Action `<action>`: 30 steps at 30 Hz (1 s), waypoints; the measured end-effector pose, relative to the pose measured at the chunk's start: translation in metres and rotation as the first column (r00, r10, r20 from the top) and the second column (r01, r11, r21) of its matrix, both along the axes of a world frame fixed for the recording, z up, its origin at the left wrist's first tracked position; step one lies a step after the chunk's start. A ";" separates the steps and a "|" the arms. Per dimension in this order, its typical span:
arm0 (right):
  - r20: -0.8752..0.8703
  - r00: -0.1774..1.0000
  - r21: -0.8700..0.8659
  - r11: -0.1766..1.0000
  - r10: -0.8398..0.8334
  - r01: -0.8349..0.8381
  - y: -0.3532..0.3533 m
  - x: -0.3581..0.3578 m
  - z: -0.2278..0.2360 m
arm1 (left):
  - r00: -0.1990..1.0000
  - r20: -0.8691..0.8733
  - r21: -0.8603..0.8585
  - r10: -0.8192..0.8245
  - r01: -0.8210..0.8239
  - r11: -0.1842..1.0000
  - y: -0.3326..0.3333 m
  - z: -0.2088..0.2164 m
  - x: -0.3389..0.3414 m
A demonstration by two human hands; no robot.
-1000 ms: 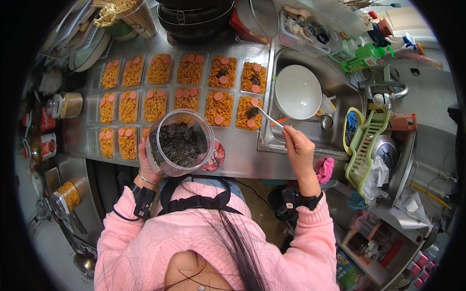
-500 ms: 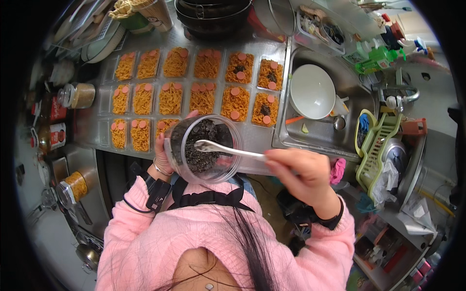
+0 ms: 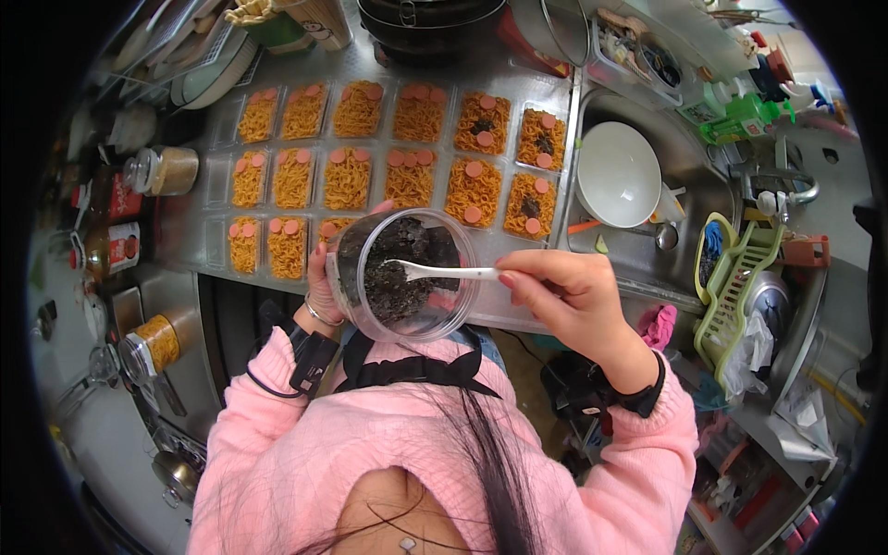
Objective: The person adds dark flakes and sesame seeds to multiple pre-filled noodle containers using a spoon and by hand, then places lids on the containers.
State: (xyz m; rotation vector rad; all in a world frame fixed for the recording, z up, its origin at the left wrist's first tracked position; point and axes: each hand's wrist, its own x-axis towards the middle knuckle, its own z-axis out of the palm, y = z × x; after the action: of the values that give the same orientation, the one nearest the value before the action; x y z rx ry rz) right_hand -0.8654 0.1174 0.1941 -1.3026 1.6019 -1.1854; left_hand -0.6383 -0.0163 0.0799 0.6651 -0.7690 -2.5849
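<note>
My left hand (image 3: 321, 285) is wrapped round the side of a clear plastic jar (image 3: 467, 242), tilted with its wide mouth toward me. Dark seaweed flakes (image 3: 398, 296) fill part of the jar. My right hand (image 3: 566, 301) pinches the handle end of a white spoon (image 3: 453, 273), whose bowl dips into the flakes. Beyond the jar, clear trays of orange noodles (image 3: 347, 180) stand in rows on the steel counter (image 3: 208, 199), topped with pink sausage slices (image 3: 474, 169). Dark flakes also lie on a few portions at the right, such as one noodle tray (image 3: 532, 205).
Right of the trays is a steel sink (image 3: 680, 268) with a white bowl (image 3: 618, 176) in it. A green drying rack (image 3: 731, 305) stands beyond it. At the back sits a black pot (image 3: 430, 28). Jars (image 3: 171, 171) and sauce bottles (image 3: 116, 242) line the left.
The spoon's bowl has gone down from above the flakes into them. My right hand has shifted slightly up. The whole view has moved a little.
</note>
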 end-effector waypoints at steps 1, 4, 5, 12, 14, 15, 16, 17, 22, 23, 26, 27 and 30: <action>0.055 0.998 0.055 0.998 -0.028 0.024 0.002 -0.003 0.000 | 1.000 -0.008 0.003 0.009 -0.009 1.000 0.000 -0.004 0.002; 0.181 0.975 0.189 0.978 -0.126 0.091 0.008 -0.011 0.001 | 0.993 0.116 0.053 0.037 -0.043 0.998 -0.004 -0.018 0.011; 0.232 0.958 0.203 0.972 -0.168 0.121 0.010 -0.014 0.000 | 0.980 0.196 0.096 0.044 -0.064 0.993 -0.004 -0.023 0.013; 0.294 0.849 0.208 0.897 -0.438 0.390 0.031 -0.039 -0.022 | 0.989 0.130 0.113 0.077 -0.092 0.989 -0.001 -0.033 0.033; 0.255 0.834 0.196 0.871 -0.489 0.450 0.028 -0.046 -0.043 | 0.990 0.092 0.076 0.109 -0.116 0.990 0.003 -0.033 0.042; 0.177 0.865 0.155 0.881 -0.469 0.446 0.026 -0.046 -0.054 | 0.982 0.129 0.082 0.142 -0.153 0.985 0.005 -0.034 0.045; 0.097 0.888 0.114 0.891 -0.450 0.440 0.023 -0.044 -0.066 | 0.974 0.134 0.111 0.181 -0.196 0.974 0.005 -0.035 0.049; 0.011 0.899 0.084 0.896 -0.438 0.436 0.021 -0.043 -0.076 | 0.971 0.113 0.123 0.210 -0.223 0.967 0.006 -0.036 0.053; -0.496 0.838 -0.187 0.971 -0.226 0.151 0.016 -0.042 -0.100 | 0.973 0.109 0.157 0.203 -0.219 0.963 0.011 -0.039 0.065; -0.499 0.836 -0.191 0.970 -0.229 0.152 0.016 -0.041 -0.099 | 0.972 0.110 0.147 0.206 -0.221 0.964 0.012 -0.039 0.065; -0.417 0.865 -0.169 0.959 -0.278 0.226 0.014 -0.037 -0.085 | 0.962 0.174 0.109 0.211 -0.232 0.967 0.013 -0.037 0.061; -0.322 0.891 -0.132 0.947 -0.321 0.294 0.015 -0.034 -0.075 | 0.969 0.138 0.123 0.207 -0.224 0.967 0.012 -0.036 0.059; -0.059 0.936 -0.006 0.938 -0.347 0.348 0.024 -0.023 -0.032 | 0.975 0.146 0.066 0.170 -0.181 0.981 0.008 -0.029 0.050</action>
State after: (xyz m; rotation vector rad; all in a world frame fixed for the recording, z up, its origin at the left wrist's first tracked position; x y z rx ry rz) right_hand -0.8888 0.1411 0.1621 -1.0862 1.9340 -1.3610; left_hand -0.5882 -0.0079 0.0513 0.9041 -0.6206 -2.4375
